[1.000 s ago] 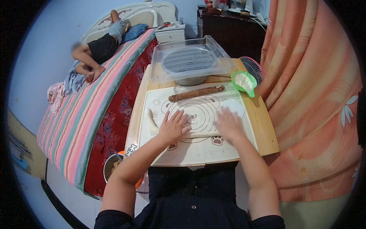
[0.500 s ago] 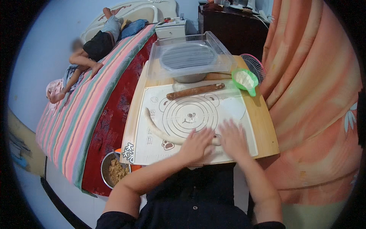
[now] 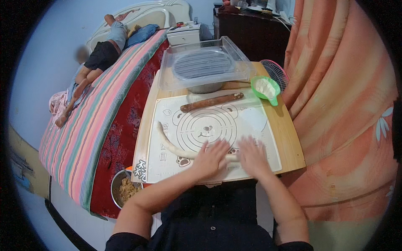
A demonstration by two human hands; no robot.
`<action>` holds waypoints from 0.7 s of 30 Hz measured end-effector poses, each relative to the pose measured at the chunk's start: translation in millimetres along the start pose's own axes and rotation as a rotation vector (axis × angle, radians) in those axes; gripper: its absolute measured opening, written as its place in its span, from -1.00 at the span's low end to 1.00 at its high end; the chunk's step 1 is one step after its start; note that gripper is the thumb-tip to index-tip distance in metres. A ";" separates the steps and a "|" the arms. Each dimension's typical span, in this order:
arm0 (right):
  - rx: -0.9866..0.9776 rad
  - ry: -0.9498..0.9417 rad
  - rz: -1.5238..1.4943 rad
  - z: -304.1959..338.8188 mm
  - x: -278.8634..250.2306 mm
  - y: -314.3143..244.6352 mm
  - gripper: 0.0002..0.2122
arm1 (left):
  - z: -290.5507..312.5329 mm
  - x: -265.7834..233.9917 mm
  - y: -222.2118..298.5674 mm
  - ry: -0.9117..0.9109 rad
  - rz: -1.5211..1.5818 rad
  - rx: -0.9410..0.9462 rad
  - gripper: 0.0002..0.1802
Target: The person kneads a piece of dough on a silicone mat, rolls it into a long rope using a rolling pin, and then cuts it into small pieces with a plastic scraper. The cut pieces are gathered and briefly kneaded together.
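Note:
A long, thin rope of dough (image 3: 175, 149) curves along the left and front of a white pastry mat (image 3: 259, 125) printed with a bear's head. Flat on its front stretch lies my left hand (image 3: 212, 157), fingers extended. My right hand (image 3: 253, 156) rests palm down at the rope's right end, fingers stretched out and slightly blurred. Between the two hands a short length of dough shows; the parts beneath the palms are hidden. Beyond them, a brown wooden rolling pin (image 3: 211, 102) lies across the mat's far side.
Behind the pin, a clear plastic tray (image 3: 240, 62) sits on a metal bowl (image 3: 205, 88). A green scoop of flour (image 3: 265, 88) stands at the table's far right. Below the left edge is a bowl of filling (image 3: 127, 190). Someone lies on the striped bed (image 3: 83, 146); an orange curtain (image 3: 335, 104) hangs right.
My hands stay on the dough, with the left one shifted a little. The view has moved slightly. On the bed, the person's legs have changed position.

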State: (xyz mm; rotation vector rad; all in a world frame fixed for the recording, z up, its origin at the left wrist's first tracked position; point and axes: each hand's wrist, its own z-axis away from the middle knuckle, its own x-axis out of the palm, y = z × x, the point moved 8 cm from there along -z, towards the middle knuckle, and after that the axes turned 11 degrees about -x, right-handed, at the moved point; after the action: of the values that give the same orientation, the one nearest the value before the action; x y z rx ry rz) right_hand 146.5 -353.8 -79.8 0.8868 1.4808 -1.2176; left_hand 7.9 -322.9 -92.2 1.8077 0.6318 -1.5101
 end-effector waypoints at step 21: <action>-0.212 0.073 0.089 10.3 18.2 -68.5 -0.52 | 65.0 -11.4 -15.4 -0.048 -0.030 0.033 -0.30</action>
State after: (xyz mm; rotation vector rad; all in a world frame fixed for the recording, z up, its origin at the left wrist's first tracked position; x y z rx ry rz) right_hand 79.9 -380.4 -80.2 0.8512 1.5780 -0.9526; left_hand -47.6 -361.9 -89.8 1.7883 0.6161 -1.5875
